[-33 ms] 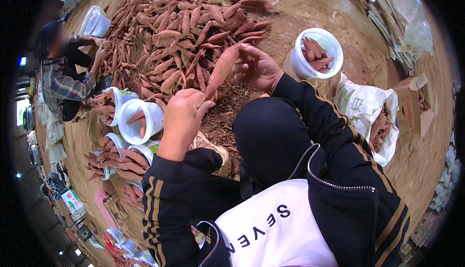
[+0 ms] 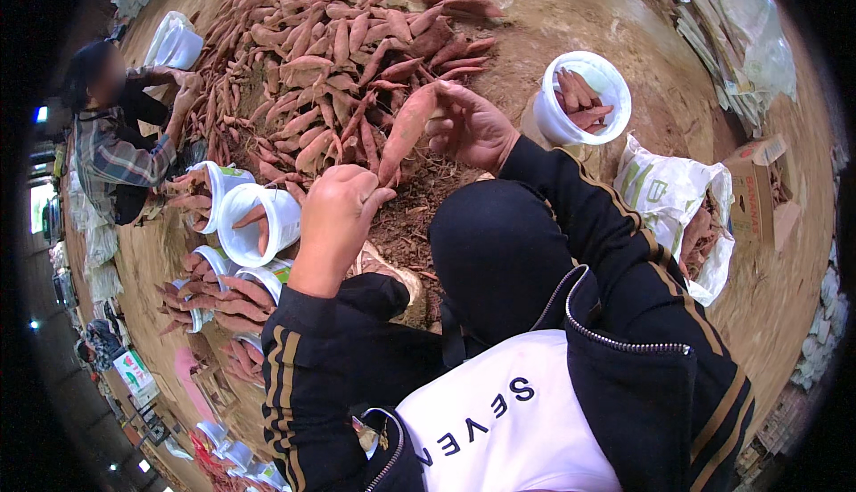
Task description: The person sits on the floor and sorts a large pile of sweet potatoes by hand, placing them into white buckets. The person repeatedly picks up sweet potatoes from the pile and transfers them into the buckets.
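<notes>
A long reddish sweet potato (image 2: 408, 140) is held up between my two hands, slanting over the near edge of a large heap of sweet potatoes (image 2: 312, 73). My left hand (image 2: 334, 211) pinches its lower end between thumb and fingers. At the upper end, the fingertips and thumb of my right hand (image 2: 473, 126) grip the tip. Below the sweet potato lies loose dark soil (image 2: 406, 215) with bits of root. My left fingers are partly turned from view.
To the right stand a white bucket (image 2: 551, 119) with a few sweet potatoes, a white sack (image 2: 658, 184) and a cardboard box (image 2: 752, 193). Several filled buckets, one a white bucket (image 2: 287, 215), crowd my left. Beyond them another person (image 2: 120, 157) sits by the heap.
</notes>
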A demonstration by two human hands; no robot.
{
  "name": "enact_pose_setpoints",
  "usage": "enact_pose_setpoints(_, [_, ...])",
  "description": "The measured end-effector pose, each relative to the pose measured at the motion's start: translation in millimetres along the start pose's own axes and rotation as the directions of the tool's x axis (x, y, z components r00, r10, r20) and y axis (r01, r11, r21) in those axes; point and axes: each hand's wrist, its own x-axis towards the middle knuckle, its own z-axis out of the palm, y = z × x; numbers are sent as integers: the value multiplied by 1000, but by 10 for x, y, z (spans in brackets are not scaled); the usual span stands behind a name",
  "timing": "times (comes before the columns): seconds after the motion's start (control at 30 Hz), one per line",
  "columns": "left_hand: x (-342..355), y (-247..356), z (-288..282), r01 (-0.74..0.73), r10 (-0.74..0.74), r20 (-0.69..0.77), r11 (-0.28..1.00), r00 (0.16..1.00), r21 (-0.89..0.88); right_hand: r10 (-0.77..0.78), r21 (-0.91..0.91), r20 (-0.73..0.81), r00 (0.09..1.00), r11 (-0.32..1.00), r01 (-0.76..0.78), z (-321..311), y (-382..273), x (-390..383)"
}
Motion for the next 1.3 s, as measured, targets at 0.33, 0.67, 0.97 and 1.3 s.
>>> enact_pose_setpoints(0.33, [-1,-9,17,-134,123,97,985,988,112,44,-201,-5,999,979,-44,83,151,43])
enact_pose_setpoints(0.67, [-37,-94,-52,-13,-24,143,969,989,247,-137,-532,-168,976,847,28,-40,177,89])
enact_pose_setpoints(0.97, [-324,-112,-214,127,-151,257,986,955,108,-949,-959,280,145,-285,-15,-1210,-954,-764])
enact_pose_setpoints(1.3, [-204,85,-433,239,-283,329,956,901,168,-891,-975,192,411,-220,-22,-1173,-767,-343])
